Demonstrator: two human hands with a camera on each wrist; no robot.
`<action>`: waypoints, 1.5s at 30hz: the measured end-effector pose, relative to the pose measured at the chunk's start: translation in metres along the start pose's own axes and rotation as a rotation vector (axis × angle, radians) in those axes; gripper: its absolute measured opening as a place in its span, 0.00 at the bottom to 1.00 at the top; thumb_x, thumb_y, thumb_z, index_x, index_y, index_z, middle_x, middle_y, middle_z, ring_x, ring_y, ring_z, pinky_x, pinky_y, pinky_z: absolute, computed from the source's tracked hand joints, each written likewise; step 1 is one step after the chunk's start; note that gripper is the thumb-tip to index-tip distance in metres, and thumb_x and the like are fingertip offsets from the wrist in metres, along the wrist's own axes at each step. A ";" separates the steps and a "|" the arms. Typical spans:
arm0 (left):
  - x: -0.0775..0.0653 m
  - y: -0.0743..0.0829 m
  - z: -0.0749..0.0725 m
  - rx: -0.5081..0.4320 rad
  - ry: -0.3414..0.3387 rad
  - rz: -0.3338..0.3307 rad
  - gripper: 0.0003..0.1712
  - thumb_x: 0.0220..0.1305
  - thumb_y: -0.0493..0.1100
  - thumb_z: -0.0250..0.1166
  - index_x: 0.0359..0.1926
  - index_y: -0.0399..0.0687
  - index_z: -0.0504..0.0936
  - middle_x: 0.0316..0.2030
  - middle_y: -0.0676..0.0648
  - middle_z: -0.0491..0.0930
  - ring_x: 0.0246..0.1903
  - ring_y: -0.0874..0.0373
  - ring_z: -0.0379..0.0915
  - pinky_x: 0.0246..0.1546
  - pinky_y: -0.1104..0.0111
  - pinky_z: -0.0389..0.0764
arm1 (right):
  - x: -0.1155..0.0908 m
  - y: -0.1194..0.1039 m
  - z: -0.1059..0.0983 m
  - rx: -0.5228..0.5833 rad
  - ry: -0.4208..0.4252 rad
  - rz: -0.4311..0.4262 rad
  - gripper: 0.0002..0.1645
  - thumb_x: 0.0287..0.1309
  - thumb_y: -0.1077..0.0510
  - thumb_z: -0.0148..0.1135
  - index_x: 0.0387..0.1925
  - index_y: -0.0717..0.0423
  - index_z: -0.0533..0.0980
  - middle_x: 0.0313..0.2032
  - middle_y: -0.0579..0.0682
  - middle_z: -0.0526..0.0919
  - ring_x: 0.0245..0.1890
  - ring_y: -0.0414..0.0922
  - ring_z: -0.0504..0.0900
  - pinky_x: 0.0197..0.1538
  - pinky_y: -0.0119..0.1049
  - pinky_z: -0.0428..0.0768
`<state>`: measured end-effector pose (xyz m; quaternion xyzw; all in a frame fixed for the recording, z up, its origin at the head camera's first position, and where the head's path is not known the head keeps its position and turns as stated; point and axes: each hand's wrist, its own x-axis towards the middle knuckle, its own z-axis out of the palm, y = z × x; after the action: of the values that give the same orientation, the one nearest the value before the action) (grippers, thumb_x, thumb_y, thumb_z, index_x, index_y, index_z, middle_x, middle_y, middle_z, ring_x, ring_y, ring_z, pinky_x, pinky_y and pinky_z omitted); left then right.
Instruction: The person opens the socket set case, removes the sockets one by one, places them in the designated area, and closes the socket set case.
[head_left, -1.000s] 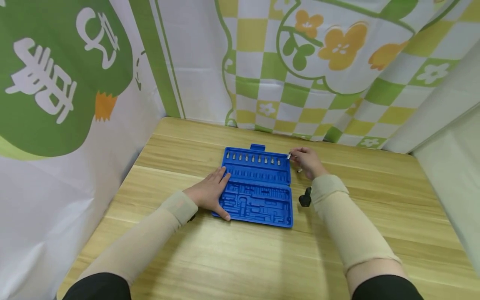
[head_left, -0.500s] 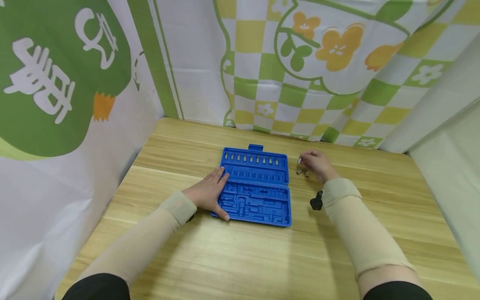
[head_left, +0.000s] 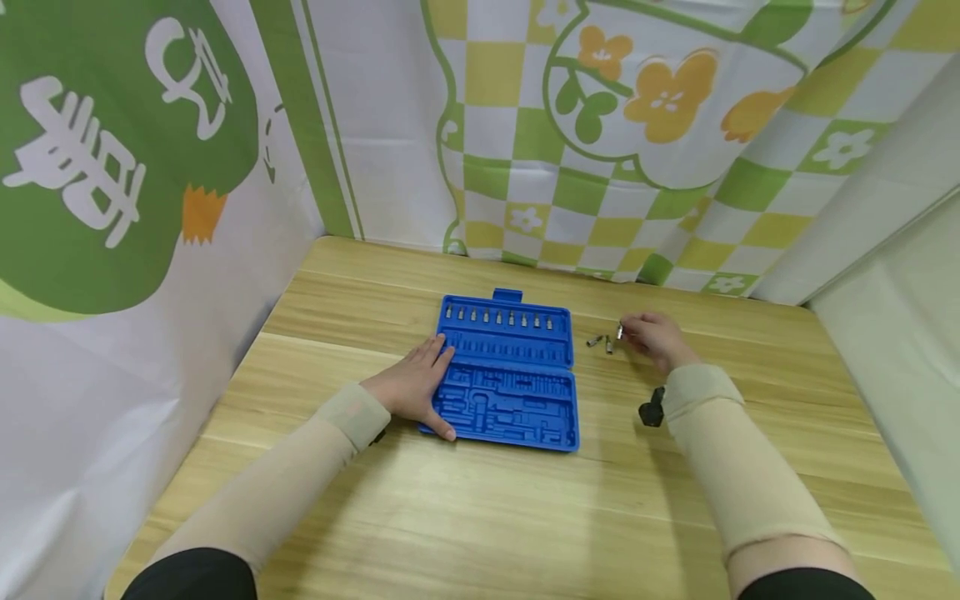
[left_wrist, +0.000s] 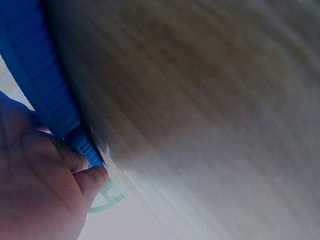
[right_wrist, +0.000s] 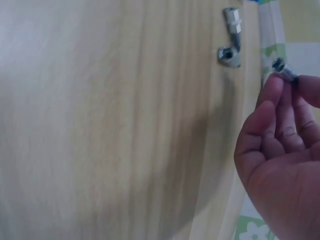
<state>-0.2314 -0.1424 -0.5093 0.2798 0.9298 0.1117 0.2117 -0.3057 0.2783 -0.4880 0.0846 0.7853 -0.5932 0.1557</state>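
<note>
A blue plastic case (head_left: 501, 408) lies spread flat on the table in the head view, with a row of small metal socket bits (head_left: 498, 317) in its far half. My left hand (head_left: 408, 387) rests along the case's left side, fingers spread and thumb at the near edge; the left wrist view shows its fingers (left_wrist: 90, 182) against the case wall (left_wrist: 40, 75). Right of the case, my right hand (head_left: 658, 337) pinches one socket bit (right_wrist: 285, 71) between thumb and fingertips, above the table. Two more socket bits (right_wrist: 233, 25) lie loose beside this hand.
The wooden table (head_left: 480, 525) extends around the case on all sides. A patterned curtain (head_left: 570, 192) hangs along its far edge, and white cloth (head_left: 67, 433) along the left. The case's latch tab (head_left: 507, 294) juts out at the back.
My right hand has moved right, away from the case's far right corner, still pinching the socket bit. The two loose bits now show fully. My left hand stays on the case.
</note>
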 end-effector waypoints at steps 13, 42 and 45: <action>0.000 0.001 0.002 0.008 -0.011 -0.008 0.86 0.42 0.80 0.75 0.82 0.35 0.38 0.80 0.32 0.28 0.79 0.40 0.25 0.78 0.52 0.38 | 0.006 0.013 0.001 -0.165 -0.012 0.039 0.18 0.73 0.66 0.51 0.53 0.82 0.72 0.26 0.41 0.82 0.27 0.33 0.80 0.35 0.27 0.82; 0.001 -0.002 0.002 0.023 -0.004 -0.003 0.86 0.42 0.81 0.74 0.82 0.35 0.38 0.80 0.31 0.29 0.79 0.39 0.25 0.78 0.52 0.38 | 0.007 0.005 0.011 -0.662 0.025 -0.019 0.15 0.70 0.59 0.55 0.43 0.69 0.79 0.32 0.54 0.82 0.30 0.45 0.74 0.34 0.37 0.73; 0.001 -0.002 0.002 0.019 -0.007 -0.004 0.86 0.42 0.80 0.74 0.82 0.35 0.38 0.80 0.31 0.29 0.79 0.39 0.25 0.78 0.52 0.38 | 0.005 0.004 0.011 -0.681 0.032 -0.025 0.15 0.71 0.59 0.55 0.43 0.69 0.79 0.34 0.56 0.83 0.31 0.46 0.74 0.34 0.37 0.73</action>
<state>-0.2324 -0.1430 -0.5122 0.2803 0.9306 0.1018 0.2124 -0.3077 0.2684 -0.4967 0.0274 0.9417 -0.2973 0.1552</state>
